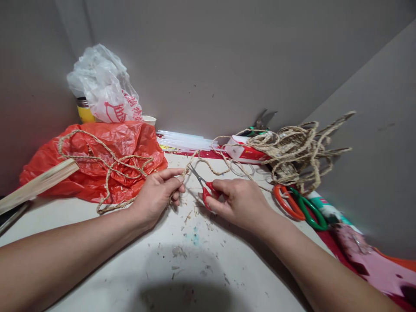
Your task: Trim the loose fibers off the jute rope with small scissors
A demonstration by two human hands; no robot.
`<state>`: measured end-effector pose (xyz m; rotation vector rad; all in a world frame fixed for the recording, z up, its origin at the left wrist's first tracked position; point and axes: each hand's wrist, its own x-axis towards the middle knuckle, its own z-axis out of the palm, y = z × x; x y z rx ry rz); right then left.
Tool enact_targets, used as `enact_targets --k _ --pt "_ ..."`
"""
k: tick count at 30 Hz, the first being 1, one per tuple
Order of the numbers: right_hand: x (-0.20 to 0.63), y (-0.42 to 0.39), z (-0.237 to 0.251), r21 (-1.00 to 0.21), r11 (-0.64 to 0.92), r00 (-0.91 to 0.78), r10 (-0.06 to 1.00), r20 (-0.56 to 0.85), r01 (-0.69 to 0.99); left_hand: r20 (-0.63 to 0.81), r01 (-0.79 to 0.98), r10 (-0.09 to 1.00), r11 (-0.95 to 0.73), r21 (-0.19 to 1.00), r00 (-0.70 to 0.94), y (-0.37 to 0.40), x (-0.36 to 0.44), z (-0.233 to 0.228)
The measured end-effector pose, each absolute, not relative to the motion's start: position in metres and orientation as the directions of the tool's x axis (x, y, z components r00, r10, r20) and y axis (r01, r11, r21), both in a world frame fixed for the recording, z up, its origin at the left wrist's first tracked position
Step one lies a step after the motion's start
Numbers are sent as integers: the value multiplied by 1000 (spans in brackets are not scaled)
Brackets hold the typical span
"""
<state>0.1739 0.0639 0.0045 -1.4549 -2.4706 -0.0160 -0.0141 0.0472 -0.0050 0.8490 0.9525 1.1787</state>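
My left hand (158, 195) pinches a strand of tan jute twine (107, 167) between thumb and fingers. The twine loops back over a red plastic bag (97, 151) on the left. My right hand (238, 203) grips small red-handled scissors (203, 184), whose blades are parted around the twine just right of my left fingertips. From there the twine runs right to a tangled bundle of twine (299, 149).
A white plastic bag (104, 86) over a yellow container stands at the back left. Clear glue sticks (185, 141) lie by the wall. Orange-handled scissors (287, 201) and green-handled scissors (312, 212) lie on the right. A wooden slat (39, 184) is on the left. Fibre scraps litter the table (195, 260).
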Motion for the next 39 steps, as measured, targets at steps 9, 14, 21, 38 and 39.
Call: enact_targets --k 9,14,21,38,39 --pt "174 63 3 41 494 -490 844 218 869 -144 -415 976 200 887 163 47 -15 -6" --pt "179 66 0 -20 533 -513 822 246 846 -168 -443 967 238 864 193 46 -15 -5" --pt "178 69 -3 -115 529 -474 822 317 841 -136 -430 976 199 881 172 47 -14 -2" --pt "178 70 1 -163 503 -454 852 262 849 -114 -289 977 163 943 180 48 -13 -7" --pt "178 70 2 -155 516 -467 842 269 842 -109 -289 979 156 945 173 48 -13 -7"
